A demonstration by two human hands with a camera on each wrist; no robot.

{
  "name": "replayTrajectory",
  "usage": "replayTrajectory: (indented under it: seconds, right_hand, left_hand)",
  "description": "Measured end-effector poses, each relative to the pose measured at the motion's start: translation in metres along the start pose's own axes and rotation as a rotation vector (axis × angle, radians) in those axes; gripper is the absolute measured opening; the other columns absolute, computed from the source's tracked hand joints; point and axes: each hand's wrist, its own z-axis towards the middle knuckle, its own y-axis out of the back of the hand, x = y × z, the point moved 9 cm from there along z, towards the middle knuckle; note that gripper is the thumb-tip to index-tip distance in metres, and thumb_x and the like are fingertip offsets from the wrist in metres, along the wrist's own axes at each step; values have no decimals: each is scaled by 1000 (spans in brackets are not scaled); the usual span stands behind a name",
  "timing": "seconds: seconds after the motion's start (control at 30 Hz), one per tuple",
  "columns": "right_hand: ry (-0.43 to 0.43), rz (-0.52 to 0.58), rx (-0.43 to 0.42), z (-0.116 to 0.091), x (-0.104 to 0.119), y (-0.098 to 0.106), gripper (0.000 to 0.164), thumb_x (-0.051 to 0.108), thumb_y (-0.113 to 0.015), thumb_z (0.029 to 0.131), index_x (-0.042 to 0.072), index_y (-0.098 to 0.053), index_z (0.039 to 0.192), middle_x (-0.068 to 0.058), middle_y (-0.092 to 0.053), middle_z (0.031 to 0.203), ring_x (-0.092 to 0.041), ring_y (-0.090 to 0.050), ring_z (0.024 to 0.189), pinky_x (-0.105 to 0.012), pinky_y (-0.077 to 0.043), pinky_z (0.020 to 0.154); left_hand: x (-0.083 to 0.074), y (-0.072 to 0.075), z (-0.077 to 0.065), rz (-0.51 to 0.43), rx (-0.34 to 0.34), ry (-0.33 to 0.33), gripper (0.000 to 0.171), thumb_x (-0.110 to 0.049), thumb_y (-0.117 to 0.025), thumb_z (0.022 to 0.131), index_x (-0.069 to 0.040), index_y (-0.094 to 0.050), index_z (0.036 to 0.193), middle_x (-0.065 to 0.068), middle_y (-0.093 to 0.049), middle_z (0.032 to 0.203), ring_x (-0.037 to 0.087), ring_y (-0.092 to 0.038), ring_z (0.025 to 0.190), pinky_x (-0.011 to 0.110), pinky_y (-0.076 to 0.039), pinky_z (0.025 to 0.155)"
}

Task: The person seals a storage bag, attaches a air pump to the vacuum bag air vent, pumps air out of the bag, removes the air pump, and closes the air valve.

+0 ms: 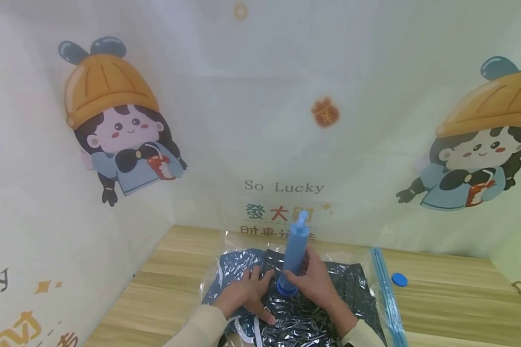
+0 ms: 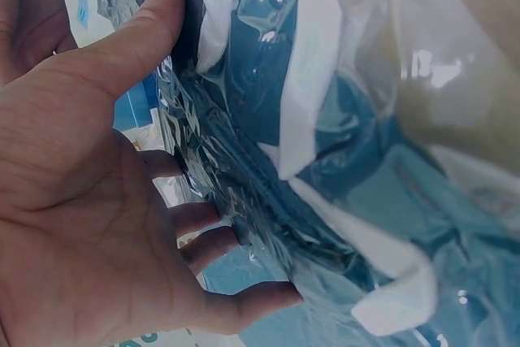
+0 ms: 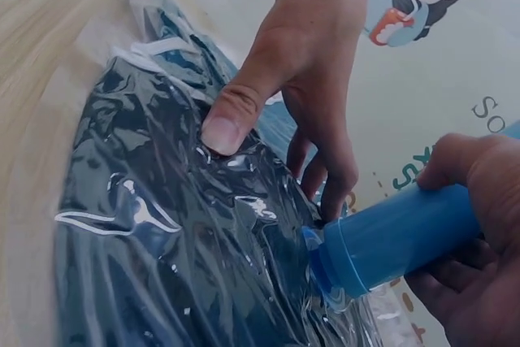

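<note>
A clear plastic vacuum storage bag [image 1: 312, 320] with dark and blue folded clothes inside lies on the wooden table. On its valve stands a blue hand pump [image 1: 294, 255], tilted slightly, its handle low on the barrel. My right hand [image 1: 314, 284] grips the lower barrel with thumb and fingers around it. Left of the pump, my left hand [image 1: 247, 291] presses on the bag with fingers spread. In the left wrist view, the fingertips and thumb of the left hand [image 2: 89, 168] touch the crinkled plastic, near white straps [image 2: 305, 79] seen through it.
A blue zip seal strip [image 1: 388, 296] runs along the bag's right edge. Beyond it a round blue cap [image 1: 399, 279] lies on the wooden table [image 1: 456, 299]. A pale cloth backdrop [image 1: 286, 135] with printed cartoon figures rises behind and at both sides.
</note>
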Motion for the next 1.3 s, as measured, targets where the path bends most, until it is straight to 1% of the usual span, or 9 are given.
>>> replayTrajectory:
  seconds: [0.1, 0.27, 0.4, 0.5, 0.67, 0.77, 0.87, 1.03, 1.3]
  right_hand:
    - [13, 17, 20, 2, 0, -3, 70, 0, -77, 82, -8, -41, 142, -28, -58, 129, -43, -59, 117, -54, -50, 96]
    - [-6, -19, 17, 4, 1, -6, 71, 0, -73, 77, -7, -42, 141, -25, -58, 126, -41, -60, 113, -58, -50, 94]
    - [-24, -7, 1, 5, 3, -9, 67, -2, -71, 75, -7, -44, 135, -22, -63, 118, -41, -62, 108, -60, -50, 91]
    - [-53, 8, -9, 5, 3, -11, 65, -4, -71, 73, -6, -45, 132, -20, -66, 114, -40, -63, 106, -60, -49, 93]
    - [-110, -15, -13, 3, 3, -14, 78, -4, -73, 73, -6, -36, 141, -27, -58, 127, -47, -57, 116, -65, -44, 97]
    - [-125, -23, -14, 1, 1, -14, 86, 1, -78, 77, -5, -30, 148, -31, -49, 137, -51, -50, 124, -67, -40, 101]
    - [-117, -32, -34, 1, 0, -12, 89, 10, -85, 80, -5, -30, 147, -31, -48, 138, -51, -49, 125, -66, -40, 101]
    - [-84, -79, -103, 1, 2, -4, 80, 22, -90, 79, -7, -41, 136, -28, -56, 129, -47, -58, 117, -62, -47, 96]
    - [-79, -139, -149, 0, 0, 3, 69, 27, -91, 78, -4, -51, 124, -19, -63, 114, -36, -66, 102, -53, -56, 84]
  left_hand:
    - [1, -2, 1, 3, 6, 2, 117, -60, -88, 67, -17, -32, 159, 20, -26, 158, 45, -24, 145, 69, -33, 104]
    - [2, -2, 1, 4, 21, 6, 116, -60, -88, 68, -17, -31, 159, 19, -25, 159, 45, -23, 146, 69, -33, 105]
    - [1, -1, 1, 3, 24, 8, 115, -60, -88, 68, -18, -32, 159, 19, -25, 159, 44, -22, 146, 69, -33, 105]
    - [0, -1, 1, 14, 23, 9, 115, -61, -88, 68, -18, -32, 159, 18, -26, 158, 43, -24, 146, 69, -34, 104]
    - [1, -5, 4, 33, 16, -1, 117, -61, -88, 68, -18, -31, 160, 19, -28, 155, 43, -27, 144, 69, -35, 103]
    - [2, -4, 4, 24, 15, 2, 117, -61, -89, 67, -17, -32, 159, 19, -28, 155, 44, -27, 144, 69, -35, 103]
    - [2, -1, 2, 13, 20, 6, 116, -61, -88, 67, -18, -32, 159, 19, -28, 155, 44, -26, 144, 70, -35, 103]
    - [1, 0, 1, 21, 16, 1, 115, -61, -88, 68, -18, -32, 158, 19, -29, 154, 44, -28, 143, 70, -36, 102]
    - [0, -1, 0, 31, 14, 0, 116, -62, -87, 68, -17, -31, 159, 20, -27, 157, 44, -25, 145, 68, -36, 103]
